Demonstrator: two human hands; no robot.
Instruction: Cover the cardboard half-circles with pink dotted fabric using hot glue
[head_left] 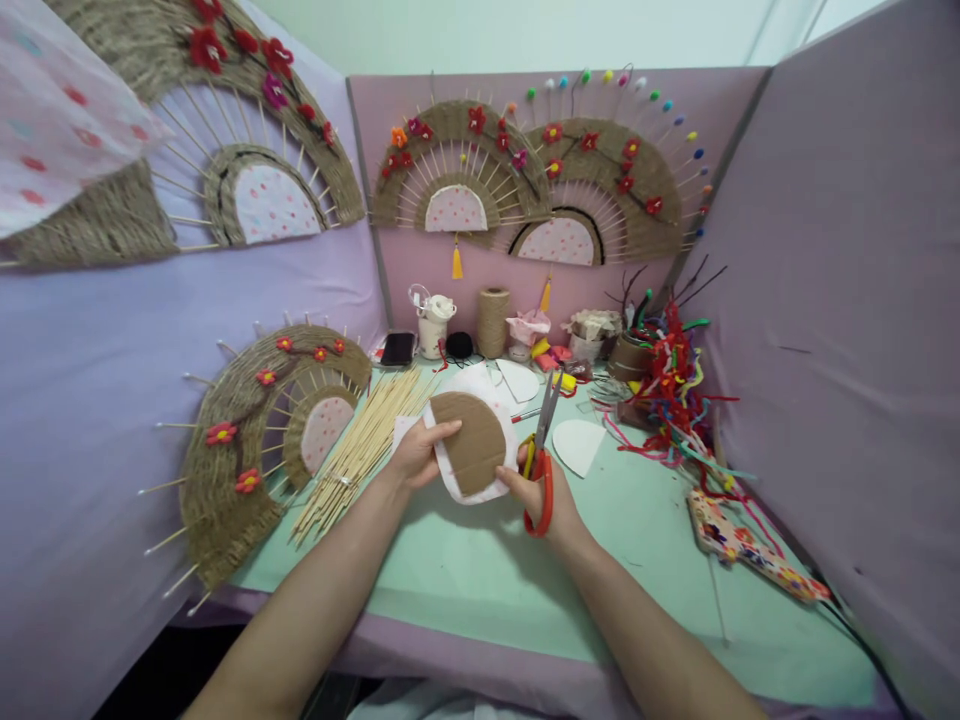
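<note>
While your left grip [418, 455] pinches the cardboard [472, 445] and cloth [492, 493] above the bench [442, 580], your right grip [562, 510] is clamped on the scissors [543, 434]; the cloth looks trimmed roughly round, its edge not yet folded over.

Table [465, 590], pale green cover. Left: bundle of thin pale sticks [367, 440] lies slantwise. Far side, left to right: white container [433, 335], black yarn ball [460, 346], upright twine spool [493, 322]. Right of centre, white round-edged piece [579, 445] lies flat. Right: flower-patterned glue gun [750, 550], cord trailing nearward.
</note>
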